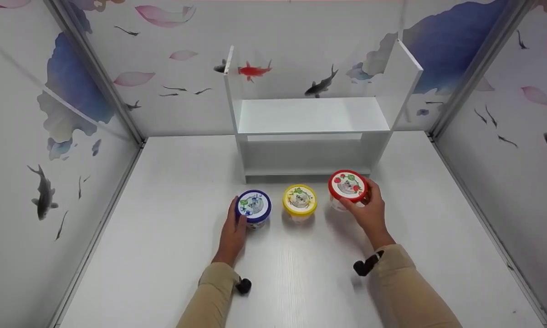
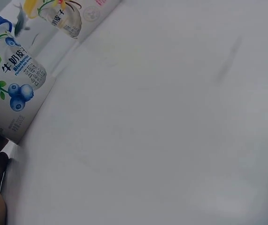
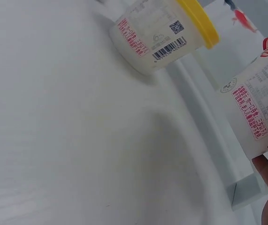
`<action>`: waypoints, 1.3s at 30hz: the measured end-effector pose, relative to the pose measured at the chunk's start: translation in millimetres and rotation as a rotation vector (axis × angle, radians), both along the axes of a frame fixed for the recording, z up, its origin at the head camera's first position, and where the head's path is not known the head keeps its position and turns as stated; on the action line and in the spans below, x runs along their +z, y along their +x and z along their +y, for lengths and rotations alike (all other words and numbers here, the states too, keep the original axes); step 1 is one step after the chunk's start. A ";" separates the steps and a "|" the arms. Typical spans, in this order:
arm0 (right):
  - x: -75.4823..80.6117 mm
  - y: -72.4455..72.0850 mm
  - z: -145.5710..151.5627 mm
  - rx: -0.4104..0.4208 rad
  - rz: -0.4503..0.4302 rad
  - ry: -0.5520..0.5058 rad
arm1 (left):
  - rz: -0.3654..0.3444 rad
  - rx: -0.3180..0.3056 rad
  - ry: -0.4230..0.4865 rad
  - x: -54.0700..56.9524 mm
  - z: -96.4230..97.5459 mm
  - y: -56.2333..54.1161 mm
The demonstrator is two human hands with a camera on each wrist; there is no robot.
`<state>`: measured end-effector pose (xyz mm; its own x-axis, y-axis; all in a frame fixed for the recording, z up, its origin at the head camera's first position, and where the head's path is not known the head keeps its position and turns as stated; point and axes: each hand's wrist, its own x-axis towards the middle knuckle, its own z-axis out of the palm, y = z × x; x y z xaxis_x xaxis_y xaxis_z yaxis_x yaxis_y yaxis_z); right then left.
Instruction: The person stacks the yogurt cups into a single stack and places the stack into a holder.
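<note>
Blue-lidded tapered tub is gripped by left fingers, red-lidded tapered tub by right fingers.

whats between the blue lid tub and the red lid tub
In the head view, the yellow-lidded tub stands between the blue-lidded tub and the red-lidded tub, with bare tabletop showing on either side of it.

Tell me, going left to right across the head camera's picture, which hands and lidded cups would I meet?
Left hand → blue-lidded blueberry cup → yellow-lidded cup → red-lidded cup → right hand.
</note>
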<state>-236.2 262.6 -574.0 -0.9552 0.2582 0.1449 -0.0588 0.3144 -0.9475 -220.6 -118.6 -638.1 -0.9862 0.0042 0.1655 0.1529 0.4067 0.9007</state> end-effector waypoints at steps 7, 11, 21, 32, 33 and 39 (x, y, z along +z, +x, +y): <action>15.1 -4.8 -7.8 -0.001 0.058 0.025 | 0.001 0.006 -0.004 -1.7 -0.4 -0.7; 20.0 -7.9 -14.4 0.015 0.117 0.026 | -0.019 0.008 0.007 0.2 0.1 0.5; 29.9 -12.8 -33.8 0.042 0.142 0.030 | -0.015 0.015 -0.013 0.2 0.1 0.3; 40.5 -14.7 -58.2 0.088 0.132 0.004 | -0.017 0.025 -0.015 0.3 0.4 -0.5; 40.8 -14.7 -60.3 0.094 0.131 0.001 | -0.012 0.025 -0.017 0.3 0.5 -0.5; 40.4 -15.1 -72.1 0.123 0.138 -0.010 | -0.031 0.031 -0.020 1.6 1.4 1.0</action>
